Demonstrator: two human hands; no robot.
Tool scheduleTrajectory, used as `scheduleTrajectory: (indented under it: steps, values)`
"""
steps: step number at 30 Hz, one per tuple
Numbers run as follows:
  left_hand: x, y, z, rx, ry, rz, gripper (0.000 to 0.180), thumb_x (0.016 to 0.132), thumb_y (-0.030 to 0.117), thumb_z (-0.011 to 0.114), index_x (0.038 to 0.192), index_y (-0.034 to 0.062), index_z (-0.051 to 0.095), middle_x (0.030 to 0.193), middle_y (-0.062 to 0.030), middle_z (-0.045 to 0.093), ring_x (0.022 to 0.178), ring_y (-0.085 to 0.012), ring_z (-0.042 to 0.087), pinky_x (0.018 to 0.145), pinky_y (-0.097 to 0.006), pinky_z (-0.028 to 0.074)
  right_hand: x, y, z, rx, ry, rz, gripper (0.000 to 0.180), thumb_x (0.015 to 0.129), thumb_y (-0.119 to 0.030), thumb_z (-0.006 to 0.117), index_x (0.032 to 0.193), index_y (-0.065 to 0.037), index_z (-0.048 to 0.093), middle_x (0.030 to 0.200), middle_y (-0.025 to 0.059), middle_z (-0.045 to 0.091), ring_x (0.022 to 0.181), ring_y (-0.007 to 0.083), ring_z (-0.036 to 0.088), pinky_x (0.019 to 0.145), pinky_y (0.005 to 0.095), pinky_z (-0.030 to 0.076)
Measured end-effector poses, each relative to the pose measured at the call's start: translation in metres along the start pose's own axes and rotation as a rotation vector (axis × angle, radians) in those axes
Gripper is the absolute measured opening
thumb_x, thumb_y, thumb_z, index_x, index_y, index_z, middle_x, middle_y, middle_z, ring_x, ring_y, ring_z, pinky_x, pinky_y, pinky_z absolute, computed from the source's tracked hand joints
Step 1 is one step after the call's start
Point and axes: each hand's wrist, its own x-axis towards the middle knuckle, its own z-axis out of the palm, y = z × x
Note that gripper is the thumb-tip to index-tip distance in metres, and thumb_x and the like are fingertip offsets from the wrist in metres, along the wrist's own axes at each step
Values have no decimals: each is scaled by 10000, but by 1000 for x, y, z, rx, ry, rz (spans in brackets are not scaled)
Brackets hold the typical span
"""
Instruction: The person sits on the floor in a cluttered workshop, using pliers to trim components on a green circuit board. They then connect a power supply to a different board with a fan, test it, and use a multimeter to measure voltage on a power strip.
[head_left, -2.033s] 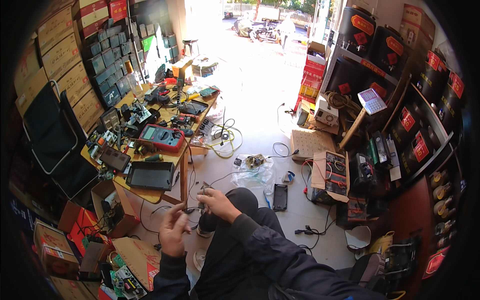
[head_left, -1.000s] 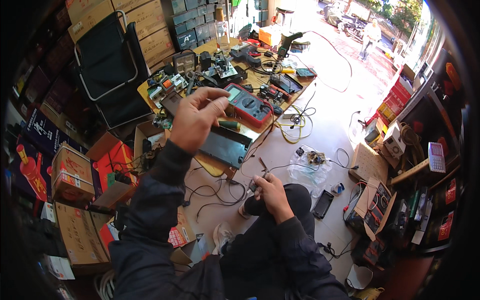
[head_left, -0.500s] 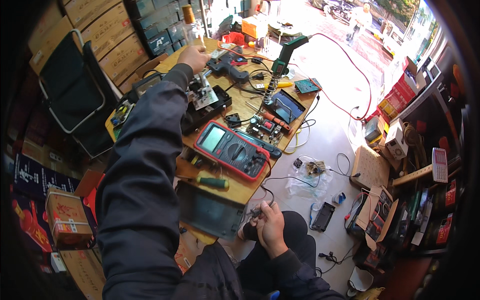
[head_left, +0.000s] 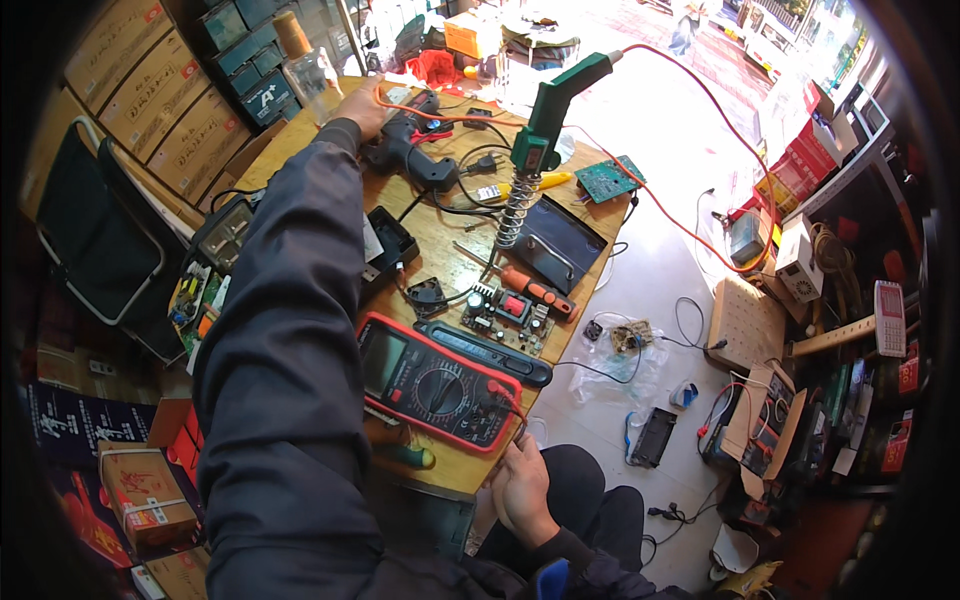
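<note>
My left hand (head_left: 360, 108) reaches to the table's far left corner, between a clear bottle with a cork-coloured top (head_left: 318, 82) and a dark grey glue-gun-shaped tool (head_left: 415, 150). Its fingers are curled; whatever they hold is hidden. My right hand (head_left: 522, 488) is closed low at the table's near edge, with a black cord running into its fingers. Just beyond it lies a red-rimmed multimeter (head_left: 440, 385). A circuit board with parts (head_left: 510, 318), an orange-handled screwdriver (head_left: 538, 292) and a green soldering iron (head_left: 548, 110) in a spring stand are farther up the table.
My left sleeve covers much of the table's left side. A dark tray (head_left: 435, 520) and a green handle (head_left: 405, 456) lie near me. A green board (head_left: 608, 180) sits at the right edge. On the floor are a plastic bag (head_left: 620, 365) and a black case (head_left: 655, 437). Cartons (head_left: 150, 480) stand left.
The view has shifted, and the table's things sit differently in it. My left hand is now beside the bottle's base. My right hand is closer against the table edge, and the connector in it is hidden.
</note>
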Motion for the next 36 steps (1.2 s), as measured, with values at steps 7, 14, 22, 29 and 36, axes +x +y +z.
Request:
scheduleTrajectory:
  steps: [7,14,22,29,36]
  values:
    - [2,-4,-2,127,54,61,221,865,132,724,1066,66,659,946,-115,726,902,-269,709,800,-377,547,12,3,-2,39,-10,-40,156,1077,-205,493,1149,-68,475,902,60,611,660,156,554,591,301,426]
    - [6,-24,-3,283,32,140,158,794,212,726,878,78,734,868,-212,721,846,-390,704,762,-464,555,5,18,-19,-36,1,38,172,1081,-246,519,1126,-81,502,881,74,656,653,168,625,606,289,490]
    - [1,-21,22,241,253,-75,169,793,223,807,875,83,759,887,-165,751,860,-350,731,781,-447,569,-2,36,-29,-53,-123,103,245,1099,-246,487,1253,-60,450,955,52,591,736,153,576,670,296,462]
    - [-2,4,18,307,245,-227,247,800,277,825,931,71,788,938,-196,755,930,-377,734,829,-469,575,11,44,-34,-132,-21,180,244,1083,-215,497,1266,-55,471,872,20,576,678,125,548,630,277,439]
    - [-5,13,21,350,276,-254,300,815,313,816,931,40,773,987,-216,751,972,-391,725,849,-478,576,17,57,-44,-105,-45,165,278,1078,-203,504,1309,-51,472,921,15,583,716,113,552,643,261,436]
